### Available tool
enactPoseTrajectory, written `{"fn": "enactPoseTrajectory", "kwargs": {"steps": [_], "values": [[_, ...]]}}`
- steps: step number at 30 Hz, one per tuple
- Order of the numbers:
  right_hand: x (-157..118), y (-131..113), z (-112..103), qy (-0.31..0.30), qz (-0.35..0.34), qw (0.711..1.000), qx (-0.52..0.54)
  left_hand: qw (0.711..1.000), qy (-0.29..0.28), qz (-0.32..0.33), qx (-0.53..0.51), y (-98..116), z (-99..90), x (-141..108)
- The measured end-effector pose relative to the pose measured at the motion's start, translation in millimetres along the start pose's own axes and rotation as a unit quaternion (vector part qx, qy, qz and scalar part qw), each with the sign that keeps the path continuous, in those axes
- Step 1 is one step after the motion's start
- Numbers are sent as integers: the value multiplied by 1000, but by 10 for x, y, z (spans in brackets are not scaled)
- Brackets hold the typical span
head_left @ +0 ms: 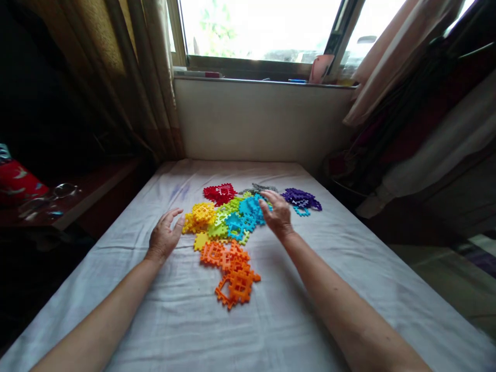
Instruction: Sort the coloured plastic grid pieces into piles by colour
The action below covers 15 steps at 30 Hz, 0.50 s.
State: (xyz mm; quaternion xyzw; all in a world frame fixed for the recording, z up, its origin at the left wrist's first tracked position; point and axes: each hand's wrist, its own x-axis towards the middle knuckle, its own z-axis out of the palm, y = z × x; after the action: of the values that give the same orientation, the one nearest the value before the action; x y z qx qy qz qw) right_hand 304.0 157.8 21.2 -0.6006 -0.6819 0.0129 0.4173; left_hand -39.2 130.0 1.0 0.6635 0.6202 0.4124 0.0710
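Note:
Plastic interlocking building tiles lie in colour piles on a white sheet (163, 315). My left hand (166, 235) is beside the yellow tiles (199, 217), fingers apart and holding nothing. Over the right edge of the blue tiles (244, 217) is my right hand (277, 214), its fingers spread; whether it touches them I cannot tell. Lime green tiles (219, 225) lie between the yellow and blue ones. Closer to me are the orange tiles (236, 274). Farther back lie red tiles (220, 193), grey tiles (263, 187) partly hidden by my right hand, and purple tiles (301, 197).
A window (256, 31) with a sill (263, 81) is beyond the far edge. Brown curtains (143, 77) hang at the left, above a dark wooden surface with eyeglasses (64, 191) and a red patterned item (19, 178). Hanging cloths (434, 134) fill the right side.

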Motion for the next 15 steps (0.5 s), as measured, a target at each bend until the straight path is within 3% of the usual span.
{"fn": "enactPoseTrajectory", "kwargs": {"steps": [4,6,8,11,15], "values": [[370,1060,-455,41,171,978,-111,994,-88,39,46,-16,195,698],[479,1484,-532,22,276,948,-156,986,-153,40,59,17,390,1017],[559,1765,-496,-9,321,932,-168,977,-199,18,69,56,624,1279],[704,1920,-295,-39,317,935,-156,971,-227,5,70,107,972,1549],[972,1761,85,-81,241,966,-49,965,-255,8,56,191,1300,1685]]}}
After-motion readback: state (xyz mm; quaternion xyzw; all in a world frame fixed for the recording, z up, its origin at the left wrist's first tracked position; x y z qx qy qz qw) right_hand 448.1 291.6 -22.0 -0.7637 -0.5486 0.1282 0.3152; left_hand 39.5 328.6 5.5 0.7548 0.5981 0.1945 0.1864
